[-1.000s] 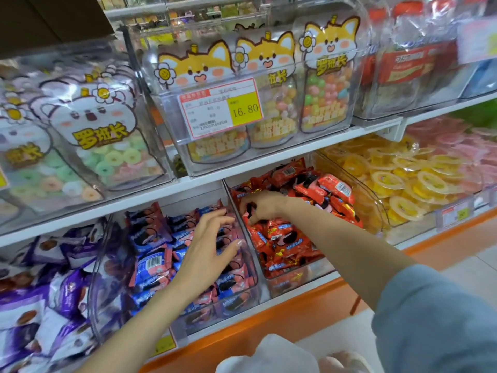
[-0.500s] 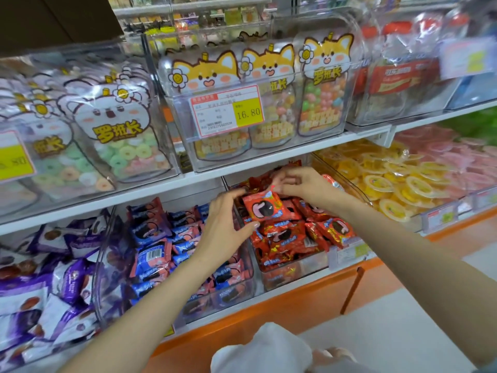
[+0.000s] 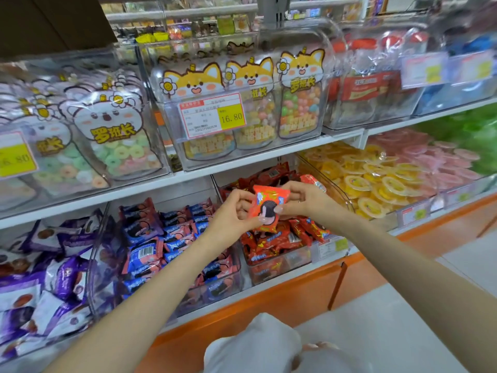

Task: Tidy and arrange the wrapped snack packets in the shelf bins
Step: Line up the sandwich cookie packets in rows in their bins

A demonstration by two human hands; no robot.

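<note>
Arms fwd — L hand (image 3: 231,214), R hand (image 3: 309,201) close together — thumb-and-finger pinch on red packet (image 3: 269,202).

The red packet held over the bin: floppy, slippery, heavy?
Probably light: fingertip pinches from the left hand and right hand alone hold the red packet up. Its glossy film looks slippery. It shows no droop between the pinches, so the middle is likely fairly stiff, though the thin edges may flex.

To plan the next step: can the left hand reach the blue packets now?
Probably yes: the blue packets lie uncovered just beside the left hand. However, it pinches the red packet together with the right hand.
</note>
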